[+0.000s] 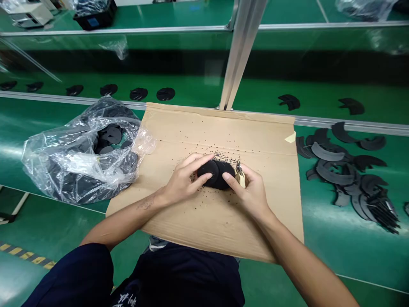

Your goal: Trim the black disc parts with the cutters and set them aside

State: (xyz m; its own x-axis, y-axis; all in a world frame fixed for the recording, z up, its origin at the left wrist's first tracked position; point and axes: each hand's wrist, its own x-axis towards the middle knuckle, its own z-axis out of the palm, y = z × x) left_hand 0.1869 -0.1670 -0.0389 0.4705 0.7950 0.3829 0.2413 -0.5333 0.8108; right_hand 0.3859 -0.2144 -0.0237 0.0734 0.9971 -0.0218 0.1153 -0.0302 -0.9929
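L hand [183, 179] open, fingers spread over a black disc [214, 174], pressing it down mid-sheet on the cardboard sheet [204, 128]. Pressure, no real pinch. R hand [251, 194] closed narrow on small cutters [240, 178], beige grip, metal tip up at the disc's edge.

Main risk: tip skids off the edge, nicks L fingers or gouges the disc. Disc held by pressure alone, so it could skate on the card if L hand eases. Black crumbs [220, 155] scattered around it: any under the disc could tilt it, making the cut uneven.

Just L of the card, bulging clear plastic bag [79, 170] of black discs, right at the sheet's edge; a careless elbow could shove it. R of the card, loose heap of curved black pieces [347, 170] on the green bench [335, 264], easily knocked. Further off, row of black pieces [108, 89] and alu upright [243, 51].
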